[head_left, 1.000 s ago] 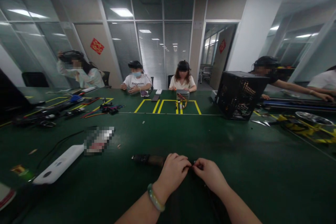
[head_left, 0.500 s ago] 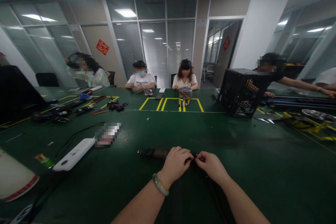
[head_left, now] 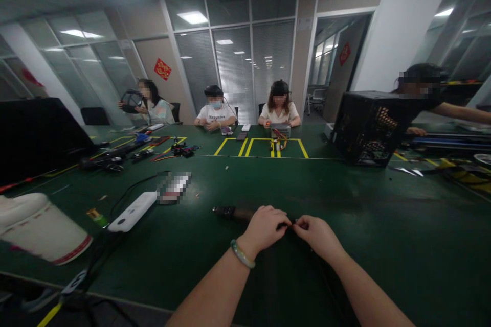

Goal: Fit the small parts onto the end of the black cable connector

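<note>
Both my hands meet low in the middle of the view over a green table (head_left: 368, 225). My left hand (head_left: 264, 229), with a pale green bangle on its wrist, is curled closed over a dark rod-shaped object (head_left: 232, 212) that sticks out to its left. My right hand (head_left: 316, 235) is closed in a pinch right against the left hand's fingertips, on something small and dark that I cannot make out. Dark strips run from the hands down toward me.
A white flat device (head_left: 132, 211) with a black cable lies to the left, a white container (head_left: 38, 227) at the far left. A black computer case (head_left: 368, 127) stands at right. Other people sit along the far edge, beside yellow floor-tape markings (head_left: 261, 146) and cable bundles (head_left: 180, 150).
The view has swung to the left and down, bringing the white container into sight. My hands stay pressed together on the same spot.
</note>
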The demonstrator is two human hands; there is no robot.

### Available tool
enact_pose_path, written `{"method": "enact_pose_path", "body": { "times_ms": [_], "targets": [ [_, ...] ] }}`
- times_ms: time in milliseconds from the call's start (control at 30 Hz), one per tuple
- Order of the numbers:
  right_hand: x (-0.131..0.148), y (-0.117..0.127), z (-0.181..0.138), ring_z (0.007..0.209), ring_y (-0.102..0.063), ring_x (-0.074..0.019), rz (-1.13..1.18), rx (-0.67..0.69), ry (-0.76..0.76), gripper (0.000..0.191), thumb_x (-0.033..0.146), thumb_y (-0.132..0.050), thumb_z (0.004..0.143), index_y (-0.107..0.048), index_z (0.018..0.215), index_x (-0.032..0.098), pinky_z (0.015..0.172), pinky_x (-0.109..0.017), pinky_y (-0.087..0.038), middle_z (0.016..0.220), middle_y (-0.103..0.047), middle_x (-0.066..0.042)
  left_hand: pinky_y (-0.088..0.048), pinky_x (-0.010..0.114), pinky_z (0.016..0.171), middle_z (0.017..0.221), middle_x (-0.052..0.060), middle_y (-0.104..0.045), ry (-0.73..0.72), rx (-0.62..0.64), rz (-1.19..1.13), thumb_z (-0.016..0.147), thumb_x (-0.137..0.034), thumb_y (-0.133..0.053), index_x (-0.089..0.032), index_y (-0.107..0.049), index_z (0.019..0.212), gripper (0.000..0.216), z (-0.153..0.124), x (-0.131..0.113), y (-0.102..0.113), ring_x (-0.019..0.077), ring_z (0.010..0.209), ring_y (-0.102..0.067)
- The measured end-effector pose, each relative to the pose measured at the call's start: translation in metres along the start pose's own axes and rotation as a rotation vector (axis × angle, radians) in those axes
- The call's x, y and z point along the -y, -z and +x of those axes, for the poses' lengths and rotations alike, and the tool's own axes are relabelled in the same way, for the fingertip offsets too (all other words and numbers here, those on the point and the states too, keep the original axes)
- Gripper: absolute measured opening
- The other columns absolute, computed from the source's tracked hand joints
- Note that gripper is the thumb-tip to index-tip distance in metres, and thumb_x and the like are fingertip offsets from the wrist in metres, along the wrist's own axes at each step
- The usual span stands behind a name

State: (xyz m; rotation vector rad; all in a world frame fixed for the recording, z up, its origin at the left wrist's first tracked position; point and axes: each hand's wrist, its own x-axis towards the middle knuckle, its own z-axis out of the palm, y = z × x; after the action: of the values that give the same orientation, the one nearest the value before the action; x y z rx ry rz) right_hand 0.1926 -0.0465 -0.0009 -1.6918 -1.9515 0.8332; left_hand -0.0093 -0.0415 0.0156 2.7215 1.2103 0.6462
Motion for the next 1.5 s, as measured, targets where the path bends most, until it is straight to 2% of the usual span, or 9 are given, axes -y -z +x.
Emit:
{"method": "enact_pose_path", "body": {
  "times_ms": [433,733,967,1133,1500],
  "targets": [
    [0.005,0.003,-0.003,0.059,-0.065,-0.0148,0.015,0.055,-0.028,0.027,0.041,-0.054,0.087,-0.069,0.085,0.020,0.045,-0.019,-0.039,0.077,-0.072,-0.002,-0.039,0.034,0.089,0.112,-0.004,-0.064,0.021,0.007,0.015,0.088,-0.025,-0.061,-0.029,-0.066,0.099,0.012,0.000,-0.003,0.002,0.0172,0.099,-0.055],
    [0.007,0.009,0.000,0.067,-0.066,-0.0167,0.024,0.053,0.019,0.020,0.037,-0.058,0.085,-0.070,0.083,0.020,0.057,-0.022,-0.042,0.078,-0.073,-0.002,-0.039,0.035,0.089,0.111,-0.002,-0.064,0.041,0.016,0.019,0.090,-0.030,-0.060,-0.028,-0.066,0.100,0.012,0.001,-0.004,0.002,0.0181,0.100,-0.055],
    [0.004,0.008,0.000,0.068,-0.064,-0.0157,0.083,0.077,0.040,0.016,0.032,-0.060,0.084,-0.070,0.082,0.020,0.059,-0.022,-0.042,0.076,-0.072,0.000,-0.039,0.034,0.088,0.107,-0.002,-0.065,0.043,-0.013,-0.022,0.089,-0.028,-0.061,-0.027,-0.066,0.097,0.009,0.002,-0.004,0.001,0.0178,0.098,-0.055],
    [0.003,0.008,0.000,0.069,-0.065,-0.0152,0.100,0.104,0.040,0.015,0.029,-0.060,0.083,-0.071,0.088,0.020,0.059,-0.021,-0.043,0.079,-0.073,0.000,-0.039,0.034,0.087,0.107,-0.002,-0.065,0.051,0.006,-0.003,0.090,-0.028,-0.060,-0.027,-0.067,0.097,0.010,0.003,-0.003,0.001,0.0176,0.098,-0.055],
    [0.002,0.010,-0.001,0.068,-0.066,-0.0157,0.128,0.130,-0.014,0.017,0.031,-0.058,0.085,-0.071,0.086,0.020,0.057,-0.021,-0.044,0.080,-0.073,0.000,-0.039,0.034,0.090,0.109,0.000,-0.064,0.027,0.016,0.015,0.088,-0.023,-0.061,-0.022,-0.063,0.094,0.007,0.005,-0.013,0.000,0.0181,0.101,-0.055]
  ]
}}
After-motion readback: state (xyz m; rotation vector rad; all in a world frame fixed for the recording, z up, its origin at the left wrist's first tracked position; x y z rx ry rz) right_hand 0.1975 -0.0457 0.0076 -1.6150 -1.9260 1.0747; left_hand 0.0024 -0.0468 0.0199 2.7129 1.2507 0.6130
